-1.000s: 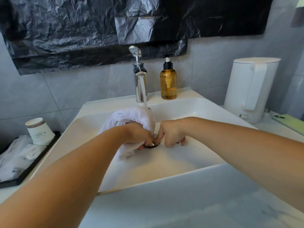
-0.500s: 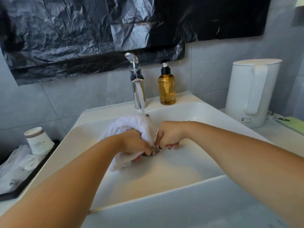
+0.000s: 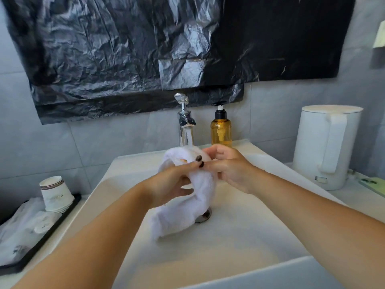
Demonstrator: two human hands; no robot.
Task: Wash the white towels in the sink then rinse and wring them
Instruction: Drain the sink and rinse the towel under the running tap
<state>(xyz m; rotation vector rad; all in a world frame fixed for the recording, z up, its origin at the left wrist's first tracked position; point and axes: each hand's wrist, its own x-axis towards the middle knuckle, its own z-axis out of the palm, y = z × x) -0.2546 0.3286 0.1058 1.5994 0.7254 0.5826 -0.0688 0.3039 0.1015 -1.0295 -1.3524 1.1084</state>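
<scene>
A: Why do we hold the towel (image 3: 193,184) up over the sink (image 3: 239,236)?

B: So the tap (image 3: 185,122) water lands on its top fold. Our left hand (image 3: 177,182) grips it; our right hand (image 3: 227,167) pinches the upper edge, its tail by the drain (image 3: 205,215)

A: Any writing?

B: Soap bottle (image 3: 221,130) and cup (image 3: 55,195) markings are too blurred to read
</scene>
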